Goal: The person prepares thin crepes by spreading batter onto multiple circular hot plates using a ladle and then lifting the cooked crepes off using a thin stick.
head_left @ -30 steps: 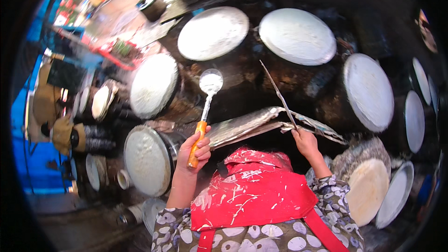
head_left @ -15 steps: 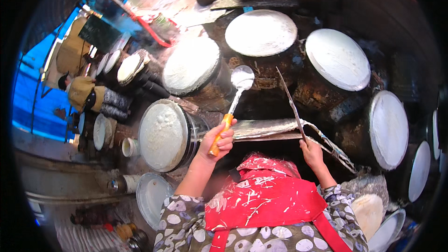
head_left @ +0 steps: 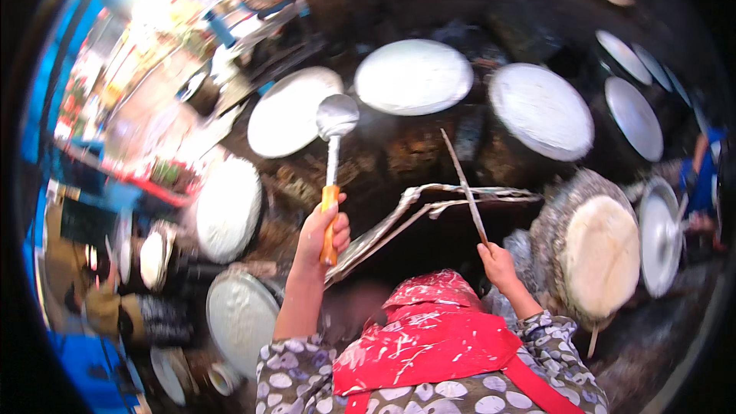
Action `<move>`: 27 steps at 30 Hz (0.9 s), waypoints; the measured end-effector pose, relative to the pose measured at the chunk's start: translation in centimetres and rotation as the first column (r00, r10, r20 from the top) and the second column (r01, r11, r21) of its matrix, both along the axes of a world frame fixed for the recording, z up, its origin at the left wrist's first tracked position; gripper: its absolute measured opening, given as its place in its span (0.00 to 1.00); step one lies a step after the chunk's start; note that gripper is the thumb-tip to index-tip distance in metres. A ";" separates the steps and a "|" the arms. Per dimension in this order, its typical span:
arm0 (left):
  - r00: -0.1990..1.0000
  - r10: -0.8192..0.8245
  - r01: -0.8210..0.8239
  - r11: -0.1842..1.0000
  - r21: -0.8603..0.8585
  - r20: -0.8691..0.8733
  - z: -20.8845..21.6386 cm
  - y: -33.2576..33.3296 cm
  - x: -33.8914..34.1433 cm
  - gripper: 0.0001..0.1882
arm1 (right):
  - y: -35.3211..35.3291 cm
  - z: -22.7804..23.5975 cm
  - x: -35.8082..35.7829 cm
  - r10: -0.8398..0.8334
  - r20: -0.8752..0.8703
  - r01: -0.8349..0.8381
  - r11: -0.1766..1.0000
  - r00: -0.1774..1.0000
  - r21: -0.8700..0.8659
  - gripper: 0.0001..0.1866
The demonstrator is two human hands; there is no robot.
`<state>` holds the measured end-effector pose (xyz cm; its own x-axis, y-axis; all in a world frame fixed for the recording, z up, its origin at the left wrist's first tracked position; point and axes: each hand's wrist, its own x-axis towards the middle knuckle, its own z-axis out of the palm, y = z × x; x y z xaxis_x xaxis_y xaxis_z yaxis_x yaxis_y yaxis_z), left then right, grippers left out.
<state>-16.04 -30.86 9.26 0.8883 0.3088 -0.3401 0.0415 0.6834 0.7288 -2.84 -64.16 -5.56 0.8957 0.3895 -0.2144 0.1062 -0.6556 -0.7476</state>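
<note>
My left hand point(head_left: 316, 239) is closed round the orange handle of a metal ladle point(head_left: 337, 116), whose round bowl points up and away from me. My right hand point(head_left: 501, 267) grips the near end of a long thin stick point(head_left: 462, 182) that tapers to a point and slants up to the left. Both tools are held in the air over the dark space in front of me. Beyond them stand round griddles with white tops, among them a middle one point(head_left: 414, 77), a right one point(head_left: 541, 111) and a left one point(head_left: 294, 111).
At my right a pale round flatbread-like disc point(head_left: 602, 257) lies on a rough-edged round stack, beside a metal lid point(head_left: 659, 238). More white rounds point(head_left: 228, 211) curve along my left. People stand at the far left point(head_left: 138, 318) and far right point(head_left: 705, 169). A white-crusted frame point(head_left: 383, 226) crosses before me.
The view has turned to the right, so the griddles have shifted leftward and the pale disc stack is nearer the middle. The ladle stands more upright. Both hands keep their tools.
</note>
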 end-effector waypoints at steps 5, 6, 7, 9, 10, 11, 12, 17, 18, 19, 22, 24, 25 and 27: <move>0.960 -0.278 0.281 0.954 0.100 -0.045 1.6 -3.5 9.0 0.17 | -2.2 0.1 2.4 -0.246 -0.086 0.253 0.964 0.965 0.080 0.19; 0.937 -0.350 0.350 0.936 0.038 -0.005 1.9 -3.9 11.1 0.16 | -2.3 -0.1 3.4 -0.288 -0.063 0.294 0.946 0.956 0.135 0.19; 0.908 -0.417 0.418 0.908 -0.023 0.038 1.9 -4.4 13.4 0.14 | -2.5 -0.4 4.5 -0.330 -0.040 0.332 0.925 0.943 0.188 0.19; 0.860 -0.510 0.510 0.860 0.008 0.010 2.1 -5.9 18.4 0.13 | -2.7 -0.6 7.3 -0.390 -0.041 0.386 0.884 0.920 0.264 0.19; 0.843 -0.538 0.538 0.843 0.030 -0.008 2.2 -6.9 20.8 0.14 | -2.9 -0.2 8.9 -0.399 -0.052 0.397 0.873 0.915 0.282 0.20; 0.821 -0.570 0.571 0.820 0.044 -0.026 2.2 -8.0 23.4 0.15 | -3.4 0.5 10.5 -0.416 -0.063 0.415 0.861 0.907 0.294 0.20; 0.815 -0.576 0.579 0.811 0.082 -0.065 1.9 -9.1 25.8 0.15 | -3.6 1.1 11.8 -0.423 -0.062 0.422 0.862 0.904 0.282 0.20; 0.815 -0.524 0.579 0.732 0.359 -0.248 -2.0 -12.9 34.4 0.13 | -3.5 2.1 18.0 -0.415 -0.075 0.416 0.850 0.907 0.324 0.21; 0.811 -0.530 0.583 0.707 0.399 -0.246 -3.0 -13.4 35.4 0.13 | -3.6 2.0 19.0 -0.411 -0.080 0.413 0.851 0.908 0.323 0.22; 0.810 -0.509 0.586 0.674 0.451 -0.291 -3.9 -13.8 36.0 0.13 | -3.6 2.0 19.8 -0.413 -0.049 0.408 0.862 0.909 0.303 0.22; 0.824 -0.430 0.566 0.586 0.580 -0.370 -6.7 -14.0 36.1 0.12 | -3.2 1.9 20.9 -0.389 0.039 0.371 0.900 0.920 0.227 0.23; 0.837 -0.374 0.547 0.545 0.636 -0.400 -6.6 -14.2 35.2 0.16 | -2.7 2.4 20.8 -0.369 0.061 0.360 0.925 0.927 0.124 0.23; 0.843 -0.348 0.538 0.517 0.666 -0.411 -6.7 -14.0 34.9 0.18 | -2.4 2.9 20.5 -0.356 0.070 0.351 0.934 0.932 0.072 0.23; 0.846 -0.315 0.533 0.508 0.677 -0.429 -6.9 -13.4 34.2 0.21 | -1.3 3.9 19.9 -0.265 0.171 0.280 0.958 0.949 -0.069 0.23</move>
